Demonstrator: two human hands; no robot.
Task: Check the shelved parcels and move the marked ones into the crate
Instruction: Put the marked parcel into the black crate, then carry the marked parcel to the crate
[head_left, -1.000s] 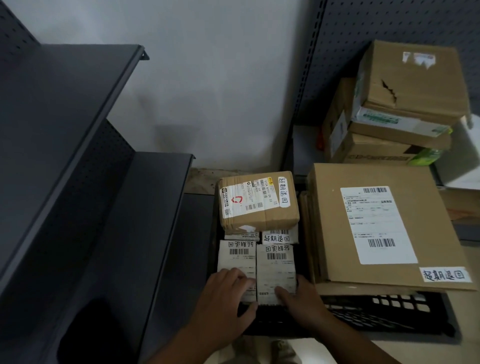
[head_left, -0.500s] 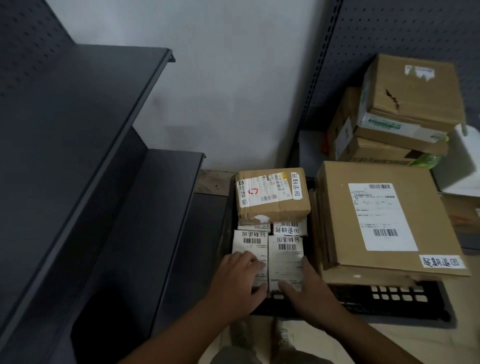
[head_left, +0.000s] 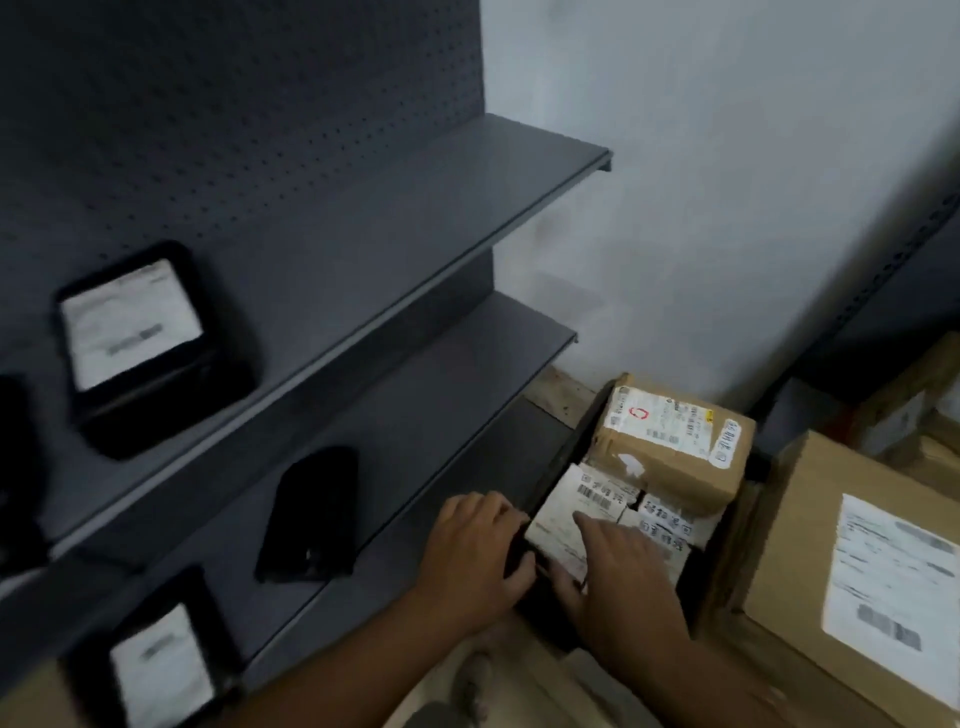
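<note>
A black crate (head_left: 558, 457) sits on the floor in the corner, between the shelf unit and a big carton. Inside lie a brown taped box (head_left: 670, 441) with a handwritten white sticker and several small white labelled parcels. The nearest small white parcel (head_left: 563, 514) is tilted, its left side raised. My left hand (head_left: 478, 551) grips its left edge with curled fingers. My right hand (head_left: 618, 577) lies over its top, thumb tucked at the near end. Blur hides the labels' writing.
Dark metal shelves (head_left: 395, 249) fill the left. They carry a black parcel with a white label (head_left: 135, 338), a plain black pouch (head_left: 311, 514) and another labelled black parcel (head_left: 156, 660). A large brown carton (head_left: 800, 545) sits right of the crate.
The view has swung left, bringing the shelf parcels into sight. The small white parcel under my hands has tipped up on its left side, and both hands have closed around it.
</note>
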